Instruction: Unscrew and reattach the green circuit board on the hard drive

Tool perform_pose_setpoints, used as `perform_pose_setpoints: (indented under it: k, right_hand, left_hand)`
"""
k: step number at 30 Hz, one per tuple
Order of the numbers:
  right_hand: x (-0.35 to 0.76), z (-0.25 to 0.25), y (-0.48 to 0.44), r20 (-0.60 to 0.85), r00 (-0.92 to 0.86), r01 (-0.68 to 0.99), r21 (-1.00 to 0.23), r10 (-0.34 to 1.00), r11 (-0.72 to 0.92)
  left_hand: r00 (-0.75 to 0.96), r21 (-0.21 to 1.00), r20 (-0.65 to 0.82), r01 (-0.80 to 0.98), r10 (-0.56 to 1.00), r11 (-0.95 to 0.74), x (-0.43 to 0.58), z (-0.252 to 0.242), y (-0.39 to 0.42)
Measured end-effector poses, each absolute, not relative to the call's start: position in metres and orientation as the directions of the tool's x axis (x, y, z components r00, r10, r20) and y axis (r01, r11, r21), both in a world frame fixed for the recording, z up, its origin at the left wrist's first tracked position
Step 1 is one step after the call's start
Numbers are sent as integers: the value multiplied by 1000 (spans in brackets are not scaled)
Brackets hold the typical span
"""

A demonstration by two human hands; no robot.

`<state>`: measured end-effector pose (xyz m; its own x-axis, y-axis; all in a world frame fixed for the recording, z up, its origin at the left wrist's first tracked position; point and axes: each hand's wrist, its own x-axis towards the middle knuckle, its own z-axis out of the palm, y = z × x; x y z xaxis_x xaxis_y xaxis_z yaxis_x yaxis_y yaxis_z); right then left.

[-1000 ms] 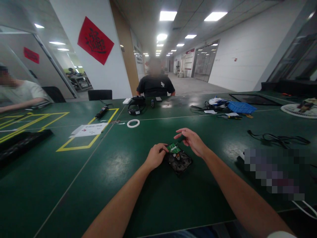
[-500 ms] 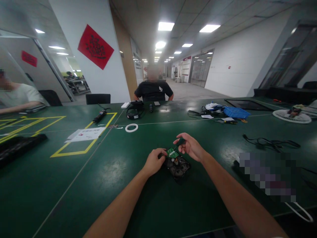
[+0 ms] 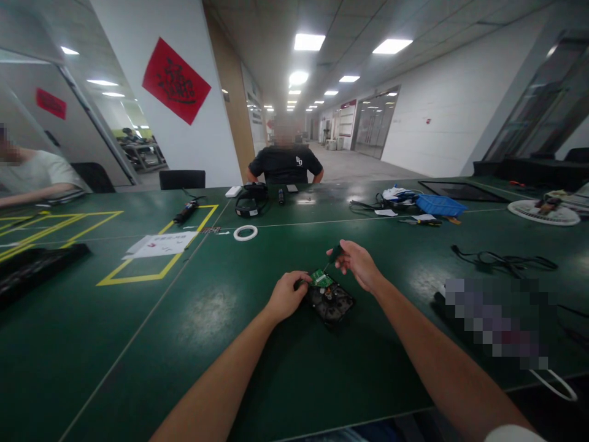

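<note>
Left hand: the left hand [image 3: 286,296] is curled against the near-left edge of the hard drive [image 3: 332,301], fingers closed on its side, pinning it to the counter [image 3: 221,319]
Right hand: the right hand [image 3: 358,263] is pinched shut round the dark handle of a small screwdriver [image 3: 334,255], held above the drive's far end
Drive: lies flat, underside up, a green circuit board [image 3: 321,279] at its far end; long axis runs from the person's near right to far left
Key relation: the screwdriver slants down and left from the right hand towards the green board; whether the tip touches it I cannot tell. The right hand is nearer the board, the left nearer the casing
Surface: dark green counter with yellow tape lines [image 3: 151,270], a white tape roll [image 3: 245,232] well beyond the drive, black cables [image 3: 504,261] to the right
Room: a long lit corridor; a person in a black shirt [image 3: 285,164] sits across, another person's sleeve [image 3: 41,175] at far left
</note>
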<state>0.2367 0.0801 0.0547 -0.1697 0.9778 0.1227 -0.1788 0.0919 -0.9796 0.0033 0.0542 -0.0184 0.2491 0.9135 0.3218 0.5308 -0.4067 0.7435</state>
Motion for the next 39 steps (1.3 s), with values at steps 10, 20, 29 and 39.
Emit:
perform_pose_setpoints:
  k: [10,20,29,39]
  right_hand:
    - [233,55,79,265,-175,-52,-964,948,260]
    - [230,61,71,104,-249,-275,-961,963,32]
    - [229,62,70,87,-290,-308,-951,953,-7]
    - [231,59,73,160,-223,-170,-978,962,123]
  left_hand:
    - [253,726,329,548,910,-415,3,-18,54]
    - [250,733,342,532,906,-424,3,-21,55]
    - [273,718,364,527,890,-455,0,-21,54]
    - [309,694,367,538,877,-479,1,-16,53]
